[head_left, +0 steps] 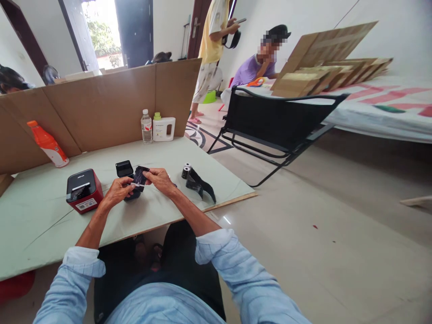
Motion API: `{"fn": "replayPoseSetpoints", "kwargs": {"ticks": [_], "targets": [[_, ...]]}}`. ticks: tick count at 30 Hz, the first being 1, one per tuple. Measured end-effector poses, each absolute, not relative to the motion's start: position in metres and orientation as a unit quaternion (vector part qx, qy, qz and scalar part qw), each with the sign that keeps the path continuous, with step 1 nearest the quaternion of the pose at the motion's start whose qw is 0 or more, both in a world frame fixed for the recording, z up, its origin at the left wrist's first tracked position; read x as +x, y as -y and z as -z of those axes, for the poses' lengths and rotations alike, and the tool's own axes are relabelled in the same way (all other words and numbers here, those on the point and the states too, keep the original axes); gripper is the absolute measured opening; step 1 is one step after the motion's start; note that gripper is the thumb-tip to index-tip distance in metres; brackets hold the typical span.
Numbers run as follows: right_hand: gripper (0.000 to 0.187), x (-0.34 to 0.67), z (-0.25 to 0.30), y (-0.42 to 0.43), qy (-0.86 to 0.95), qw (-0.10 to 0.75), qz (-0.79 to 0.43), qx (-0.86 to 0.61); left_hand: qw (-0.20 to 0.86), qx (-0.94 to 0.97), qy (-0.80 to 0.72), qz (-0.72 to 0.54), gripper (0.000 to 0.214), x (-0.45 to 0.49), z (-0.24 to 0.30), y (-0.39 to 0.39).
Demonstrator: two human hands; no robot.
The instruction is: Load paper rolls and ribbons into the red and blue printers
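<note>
Both my hands are closed on a small, dark, glossy piece (141,173) with a white strip along its lower edge; its exact kind is unclear. My left hand (117,192) pinches it near the white edge, and my right hand (161,181) grips its upper right side. Just behind and below them stands a small black device (124,168) with its lid raised, partly hidden by my fingers. To the left sits a red and black boxy device (85,191) with a white label. Right of my hands, a small white roll (186,170) lies by a curled black strip (201,185).
A cardboard screen (111,101) borders the table's (162,211) far side. Before it stand an orange bottle (49,144), a clear bottle (146,127) and a white jug (164,129). A black folding chair (280,121) is at right. Several other people are beyond.
</note>
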State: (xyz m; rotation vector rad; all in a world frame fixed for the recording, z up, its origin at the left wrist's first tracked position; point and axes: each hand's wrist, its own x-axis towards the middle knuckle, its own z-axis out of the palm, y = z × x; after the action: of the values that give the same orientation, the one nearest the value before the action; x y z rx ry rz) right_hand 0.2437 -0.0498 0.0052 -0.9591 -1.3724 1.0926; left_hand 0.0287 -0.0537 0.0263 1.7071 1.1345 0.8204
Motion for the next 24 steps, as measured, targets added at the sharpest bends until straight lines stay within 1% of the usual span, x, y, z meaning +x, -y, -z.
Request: {"fn": "replayPoseSetpoints", "kwargs": {"ticks": [6, 13, 16, 19, 21, 24], "targets": [[0.045, 0.243, -0.004, 0.052, 0.579, 0.537, -0.468, -0.396, 0.452, 0.681, -0.460, -0.346, 0.050, 0.026, -0.021, 0.051], [0.044, 0.243, 0.000, 0.060, 0.577, 0.524, -0.503, -0.373, 0.439, 0.682, -0.474, -0.343, 0.040, 0.023, -0.020, 0.052], [0.043, 0.243, 0.004, 0.068, 0.576, 0.523, -0.509, -0.369, 0.399, 0.707, -0.473, -0.342, 0.032, 0.023, -0.021, 0.053], [0.038, 0.242, 0.011, 0.079, 0.575, 0.531, -0.505, -0.364, 0.337, 0.745, -0.452, -0.356, 0.022, 0.025, -0.024, 0.055], [0.032, 0.241, 0.017, 0.087, 0.587, 0.537, -0.485, -0.363, 0.305, 0.769, -0.430, -0.362, 0.016, 0.026, -0.025, 0.057], [0.025, 0.242, 0.026, 0.102, 0.613, 0.556, -0.431, -0.359, 0.281, 0.794, -0.402, -0.358, 0.014, 0.028, -0.026, 0.060]]}}
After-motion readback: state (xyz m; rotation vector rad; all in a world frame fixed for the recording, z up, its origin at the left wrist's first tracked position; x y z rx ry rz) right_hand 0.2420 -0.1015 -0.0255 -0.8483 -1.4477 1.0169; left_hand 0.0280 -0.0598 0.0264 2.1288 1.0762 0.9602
